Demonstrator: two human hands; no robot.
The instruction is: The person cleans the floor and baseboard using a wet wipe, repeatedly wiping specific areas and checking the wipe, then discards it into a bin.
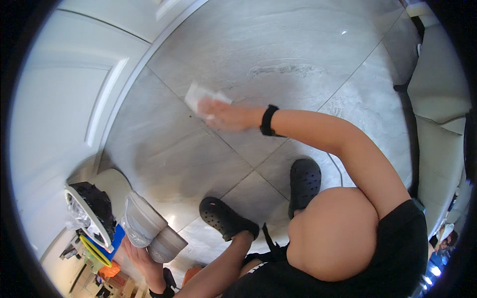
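My right hand [227, 114] presses a white tissue or cloth [203, 95] flat against the grey tiled floor [171, 156]. Both the hand and the white sheet are blurred. At the lower left, my left hand [139, 255] is closed around the near end of a pale, translucent plastic pack or container [143, 219]; its thumb is hidden. Just beyond that stands a light-coloured waste bin [113, 182] with a black bag [97, 205] in its opening. A whitish wet-looking patch or floor marking [294, 69] lies ahead of my right arm.
A white panelled door [63, 85] runs along the left. On the right is a pale leather-like sofa [436, 78]. My black clogs [227, 219] rest on the tiles, with a thin cable [335, 167] beside the right one. Shelves with assorted items [108, 279] and a person [447, 240] appear at the rim.
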